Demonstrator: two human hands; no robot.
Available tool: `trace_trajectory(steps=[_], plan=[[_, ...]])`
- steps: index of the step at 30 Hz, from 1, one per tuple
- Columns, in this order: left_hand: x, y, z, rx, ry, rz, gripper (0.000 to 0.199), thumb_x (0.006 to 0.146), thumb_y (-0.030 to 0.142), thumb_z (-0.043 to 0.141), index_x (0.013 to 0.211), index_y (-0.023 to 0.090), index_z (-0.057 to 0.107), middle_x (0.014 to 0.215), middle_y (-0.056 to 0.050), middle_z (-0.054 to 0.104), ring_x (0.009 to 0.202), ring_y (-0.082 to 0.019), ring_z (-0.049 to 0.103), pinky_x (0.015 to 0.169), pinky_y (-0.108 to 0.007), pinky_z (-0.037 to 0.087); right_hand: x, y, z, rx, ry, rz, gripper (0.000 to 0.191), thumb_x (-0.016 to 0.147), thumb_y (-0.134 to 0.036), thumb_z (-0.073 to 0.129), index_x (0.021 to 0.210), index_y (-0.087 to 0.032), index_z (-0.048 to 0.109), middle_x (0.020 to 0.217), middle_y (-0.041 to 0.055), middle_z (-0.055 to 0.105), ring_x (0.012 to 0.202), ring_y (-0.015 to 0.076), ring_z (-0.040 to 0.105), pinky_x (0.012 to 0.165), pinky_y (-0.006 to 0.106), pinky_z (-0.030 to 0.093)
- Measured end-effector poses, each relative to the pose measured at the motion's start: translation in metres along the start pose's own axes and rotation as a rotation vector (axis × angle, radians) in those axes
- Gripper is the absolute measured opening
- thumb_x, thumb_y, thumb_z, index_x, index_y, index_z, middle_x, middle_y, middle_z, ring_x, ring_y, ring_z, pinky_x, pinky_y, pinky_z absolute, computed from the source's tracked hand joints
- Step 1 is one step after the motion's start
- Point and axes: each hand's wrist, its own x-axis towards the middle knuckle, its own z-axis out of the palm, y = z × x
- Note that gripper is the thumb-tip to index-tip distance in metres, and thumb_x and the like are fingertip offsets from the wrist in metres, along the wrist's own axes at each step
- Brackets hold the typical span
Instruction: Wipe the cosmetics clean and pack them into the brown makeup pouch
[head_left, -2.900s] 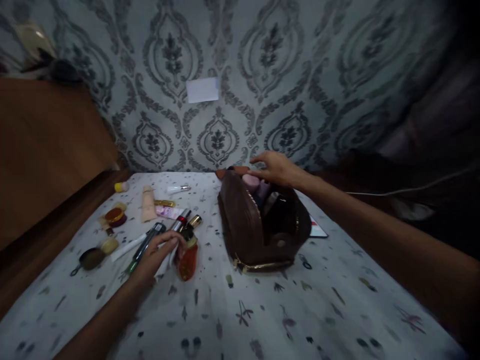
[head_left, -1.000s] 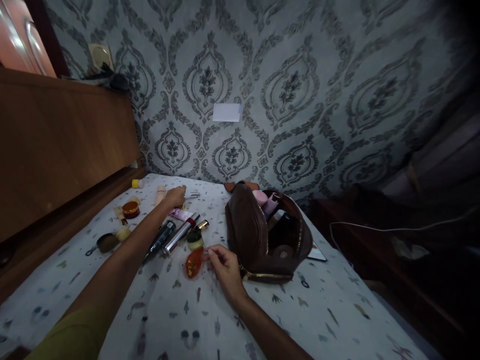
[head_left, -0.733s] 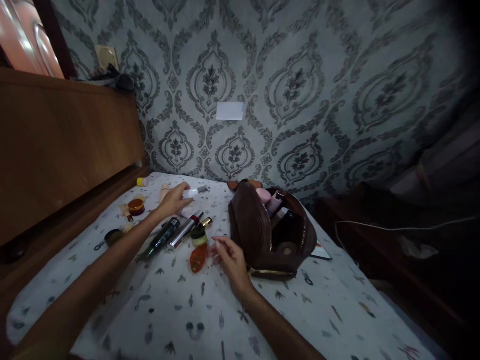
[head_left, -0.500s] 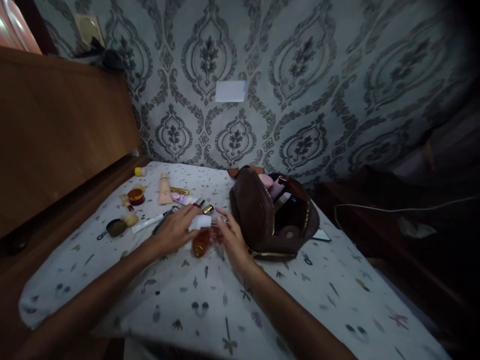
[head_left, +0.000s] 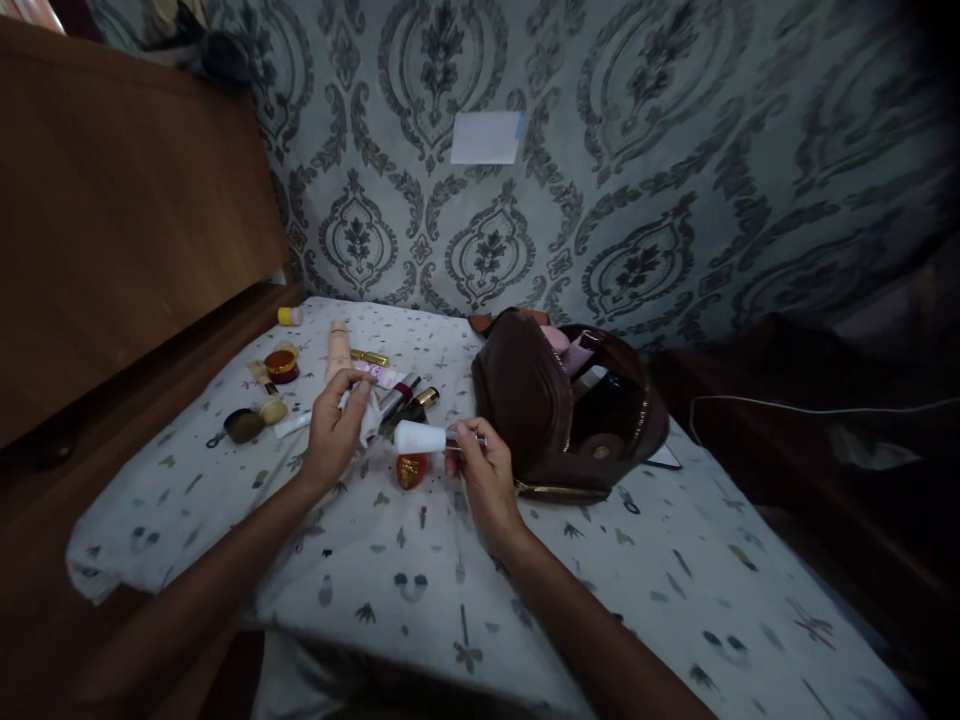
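White tube [head_left: 421, 438], silver end, in the right hand [head_left: 484, 470].

hands [head_left: 491, 485]: 2 | bag [head_left: 525, 395]: 1 | peach tube [head_left: 338, 350]: 1 | wall card [head_left: 486, 137]: 1

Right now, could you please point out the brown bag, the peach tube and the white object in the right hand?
Brown bag [head_left: 519, 388]: head view, left outer side.
Peach tube [head_left: 339, 350]: head view, its body.
White object [head_left: 417, 437]: head view, wide white part.
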Motion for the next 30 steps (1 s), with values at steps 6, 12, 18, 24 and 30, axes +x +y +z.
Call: trace_trajectory(steps=[6,12,18,24,30], plan=[[-0.023,-0.004,0.026,0.499,-0.291,0.571,0.029,0.102,0.033,0.038,0.109,0.015,0.061,0.1,-0.011,0.065,0.096,-0.024,0.06,0.086,-0.037,0.049,-0.015,0.001,0.007,-0.107,-0.12,-0.021,0.031,0.085,-0.052,0.06,0.079,-0.022,0.053,0.049,-0.0075,0.049,0.044,0.0107,0.046,0.047,0.022,0.037],[-0.03,-0.01,0.022,0.672,-0.398,0.726,0.043,0.1,0.047,0.044,0.124,0.013,0.056,0.109,-0.015,0.066,0.099,-0.028,0.062,0.085,-0.042,0.052,-0.016,-0.005,0.007,-0.123,-0.16,-0.04,0.03,0.083,-0.049,0.061,0.073,-0.023,0.05,0.05,-0.0078,0.049,0.043,0.01,0.046,0.044,0.022,0.037],[-0.025,-0.011,0.013,0.564,-0.406,0.775,0.041,0.099,0.044,0.049,0.129,0.016,0.051,0.104,-0.011,0.064,0.093,-0.023,0.064,0.079,-0.034,0.053,-0.013,-0.006,0.005,-0.047,-0.112,0.042,0.035,0.084,-0.054,0.061,0.073,-0.023,0.049,0.045,-0.0081,0.049,0.04,0.0095,0.044,0.042,0.021,0.035],[-0.027,-0.013,0.01,0.514,-0.415,0.801,0.033,0.101,0.044,0.047,0.108,0.016,0.062,0.083,-0.004,0.059,0.073,-0.016,0.06,0.065,-0.026,0.048,-0.019,-0.006,0.008,-0.056,-0.156,0.058,0.042,0.081,-0.06,0.064,0.07,-0.022,0.049,0.046,-0.0086,0.046,0.038,0.0085,0.043,0.04,0.02,0.033],[-0.027,-0.016,0.009,0.412,-0.356,0.784,0.023,0.1,0.035,0.05,0.098,0.016,0.063,0.084,-0.005,0.06,0.076,-0.016,0.059,0.067,-0.027,0.048,-0.021,-0.007,0.011,-0.015,-0.162,0.107,0.045,0.08,-0.063,0.066,0.071,-0.022,0.049,0.044,-0.0083,0.049,0.036,0.0082,0.041,0.039,0.02,0.032]])
